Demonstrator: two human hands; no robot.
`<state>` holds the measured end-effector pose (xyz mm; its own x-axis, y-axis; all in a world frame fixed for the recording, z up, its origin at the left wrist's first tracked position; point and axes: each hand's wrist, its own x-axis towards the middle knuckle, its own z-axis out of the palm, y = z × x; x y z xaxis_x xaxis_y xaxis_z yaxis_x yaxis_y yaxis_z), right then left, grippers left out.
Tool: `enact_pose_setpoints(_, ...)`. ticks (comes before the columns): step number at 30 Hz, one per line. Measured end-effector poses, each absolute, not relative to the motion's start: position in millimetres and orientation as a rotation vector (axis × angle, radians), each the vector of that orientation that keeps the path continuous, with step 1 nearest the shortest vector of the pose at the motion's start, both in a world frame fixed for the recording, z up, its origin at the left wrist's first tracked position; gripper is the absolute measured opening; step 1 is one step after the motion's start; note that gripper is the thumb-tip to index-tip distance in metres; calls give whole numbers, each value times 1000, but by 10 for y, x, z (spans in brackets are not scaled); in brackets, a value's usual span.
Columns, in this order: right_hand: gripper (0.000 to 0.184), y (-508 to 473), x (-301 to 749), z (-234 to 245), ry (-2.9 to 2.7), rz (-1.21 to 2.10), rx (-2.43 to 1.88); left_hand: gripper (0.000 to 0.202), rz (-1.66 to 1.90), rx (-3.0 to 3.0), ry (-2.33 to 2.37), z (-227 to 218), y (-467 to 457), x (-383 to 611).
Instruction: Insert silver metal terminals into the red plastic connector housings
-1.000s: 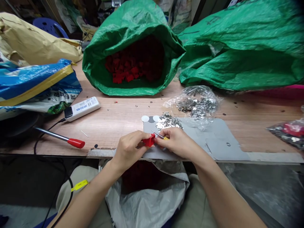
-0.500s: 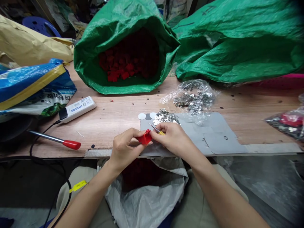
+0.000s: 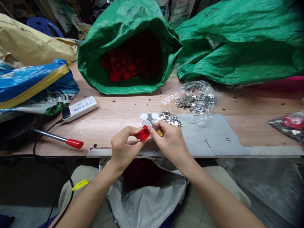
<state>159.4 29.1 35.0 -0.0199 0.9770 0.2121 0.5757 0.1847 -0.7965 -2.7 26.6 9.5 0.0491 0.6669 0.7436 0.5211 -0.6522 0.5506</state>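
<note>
Between the thumb and fingers of my left hand (image 3: 125,145) is a small red plastic part (image 3: 143,134), held above the table's front edge. My right hand (image 3: 169,139) grips a thin pointed tool with a yellow handle (image 3: 159,132), its tip slanting up and left. The right thumb touches the red part's right side. Just behind the hands lies a pile of small silvery metal pieces (image 3: 169,117) on a grey sheet (image 3: 197,139). Below the hands, an open whitish sack (image 3: 147,202) with red contents rests between my legs.
A green sack (image 3: 123,88) full of red parts opens toward me; another green sack (image 3: 237,60) lies to its right. A clear bag of metal pieces (image 3: 197,98) sits behind the grey sheet. At left are a white power bank-like device (image 3: 80,108) and a red-handled lever (image 3: 74,143).
My left hand has turned the red part slightly, so its hollow side shows more. My right hand has shifted a little, with the tool tilted more steeply. The whole view has moved slightly.
</note>
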Motion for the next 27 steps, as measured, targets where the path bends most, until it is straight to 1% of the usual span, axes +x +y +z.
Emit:
enact_pose_setpoints(2,22,298,1597,338,-1703,679,-1454,25,1685,2149,1246,81,261,-31)
enact_pose_setpoints(6,22,326,1626,334,-1669,865,-1392,27,1725,2147,1216,58,254,-35)
enact_pose_setpoints(11,19,304,1617,360,-1707,719,-1373,26,1722,2153,1230,69,248,-32)
enact_pose_setpoints(13,20,299,1644,374,-1698,708,-1394,26,1688,2125,1257,68,246,-37)
enact_pose_setpoints(15,25,314,1714,384,-1646,836,-1437,25,1653,2045,1293,61,249,-51)
enact_pose_setpoints(17,31,343,1817,384,-1597,1041,-1488,26,1636,1923,1338,56,261,-71)
enact_pose_setpoints(19,35,371,1918,376,-1657,1189,-1553,28,1628,1801,1383,57,277,-91)
enact_pose_setpoints(20,36,380,1956,372,-1727,1207,-1588,29,1626,1756,1396,60,284,-98)
enact_pose_setpoints(23,39,380,1994,385,-1927,1096,-1696,31,1619,1682,1381,72,294,-96)
enact_pose_setpoints(27,30,353,1927,479,-2005,923,-1819,33,1588,1620,1335,78,281,-59)
